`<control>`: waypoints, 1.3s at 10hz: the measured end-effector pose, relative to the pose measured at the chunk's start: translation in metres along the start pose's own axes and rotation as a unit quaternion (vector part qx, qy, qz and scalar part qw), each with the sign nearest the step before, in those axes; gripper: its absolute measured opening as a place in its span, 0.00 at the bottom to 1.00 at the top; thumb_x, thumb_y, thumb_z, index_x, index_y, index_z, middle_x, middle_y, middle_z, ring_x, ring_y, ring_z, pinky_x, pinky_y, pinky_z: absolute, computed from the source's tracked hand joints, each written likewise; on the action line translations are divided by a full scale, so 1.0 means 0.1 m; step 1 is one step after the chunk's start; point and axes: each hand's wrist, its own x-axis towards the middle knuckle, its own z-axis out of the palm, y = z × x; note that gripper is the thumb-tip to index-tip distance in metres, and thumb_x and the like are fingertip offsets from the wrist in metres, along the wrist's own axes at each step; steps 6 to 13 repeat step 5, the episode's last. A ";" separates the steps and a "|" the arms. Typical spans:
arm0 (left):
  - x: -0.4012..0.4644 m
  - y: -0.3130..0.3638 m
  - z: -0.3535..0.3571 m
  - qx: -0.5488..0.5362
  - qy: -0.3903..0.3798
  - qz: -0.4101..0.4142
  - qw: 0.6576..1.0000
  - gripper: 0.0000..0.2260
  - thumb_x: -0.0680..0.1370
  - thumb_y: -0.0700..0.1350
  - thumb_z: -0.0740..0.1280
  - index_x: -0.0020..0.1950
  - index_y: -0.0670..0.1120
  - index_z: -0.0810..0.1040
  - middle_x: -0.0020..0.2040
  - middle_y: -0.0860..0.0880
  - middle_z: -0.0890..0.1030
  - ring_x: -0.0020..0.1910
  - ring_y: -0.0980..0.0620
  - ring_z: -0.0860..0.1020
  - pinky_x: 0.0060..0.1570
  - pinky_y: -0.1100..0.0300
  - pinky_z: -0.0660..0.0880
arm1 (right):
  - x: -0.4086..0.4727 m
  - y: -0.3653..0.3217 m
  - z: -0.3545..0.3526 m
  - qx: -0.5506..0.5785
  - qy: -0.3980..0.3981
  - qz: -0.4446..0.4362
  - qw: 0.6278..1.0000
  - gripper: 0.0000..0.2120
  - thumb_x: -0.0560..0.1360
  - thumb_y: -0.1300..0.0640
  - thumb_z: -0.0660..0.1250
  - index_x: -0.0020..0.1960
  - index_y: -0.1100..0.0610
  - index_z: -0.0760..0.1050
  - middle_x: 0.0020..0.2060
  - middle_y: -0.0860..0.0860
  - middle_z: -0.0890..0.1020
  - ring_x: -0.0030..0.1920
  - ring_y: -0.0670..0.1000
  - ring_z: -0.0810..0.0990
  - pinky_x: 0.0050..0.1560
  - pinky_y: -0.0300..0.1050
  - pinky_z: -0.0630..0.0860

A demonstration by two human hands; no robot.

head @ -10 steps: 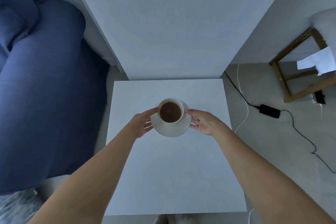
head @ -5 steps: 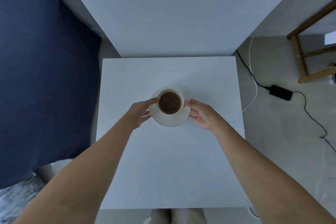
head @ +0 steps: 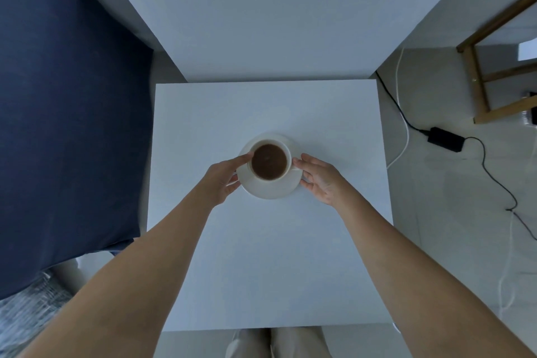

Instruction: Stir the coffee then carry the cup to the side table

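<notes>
Cup [head: 270, 160] of coffee on its saucer [head: 270, 187], mid-counter [head: 270, 256]. Left hand [head: 222, 180] and right hand [head: 321, 179] grasping the saucer rim from either side. Best lowered level and slow, fingers slid out only once seated. Plain white top; navy sofa [head: 66, 113] left, cables [head: 494, 177] and wooden stool [head: 491, 78] right.

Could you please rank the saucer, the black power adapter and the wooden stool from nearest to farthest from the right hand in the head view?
Measured from the right hand:
1. Saucer: just left of the hand, at its fingertips.
2. Black power adapter: on the floor, right of the table.
3. Wooden stool: farther right and back, at the frame's edge.
</notes>
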 end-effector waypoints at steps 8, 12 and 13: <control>-0.48 -0.04 0.09 0.043 0.036 0.026 0.998 0.35 0.75 0.56 0.69 0.77 0.46 0.60 0.76 0.47 0.63 0.72 0.45 0.65 0.72 0.48 0.63 | -0.30 0.19 0.34 -0.166 0.108 -0.068 0.978 0.25 0.79 0.55 0.61 0.74 0.58 0.62 0.72 0.52 0.68 0.72 0.53 0.66 0.70 0.44 0.61; -0.48 -0.04 0.09 0.043 0.036 0.026 0.998 0.35 0.75 0.56 0.69 0.77 0.46 0.60 0.76 0.47 0.63 0.72 0.45 0.65 0.72 0.48 0.63 | -0.30 0.19 0.34 -0.166 0.108 -0.068 0.978 0.25 0.79 0.55 0.61 0.74 0.58 0.62 0.72 0.52 0.68 0.72 0.53 0.66 0.70 0.44 0.61; -0.48 -0.04 0.09 0.043 0.036 0.026 0.998 0.35 0.75 0.56 0.69 0.77 0.46 0.60 0.76 0.47 0.63 0.72 0.45 0.65 0.72 0.48 0.63 | -0.30 0.19 0.34 -0.166 0.108 -0.068 0.978 0.25 0.79 0.55 0.61 0.74 0.58 0.62 0.72 0.52 0.68 0.72 0.53 0.66 0.70 0.44 0.61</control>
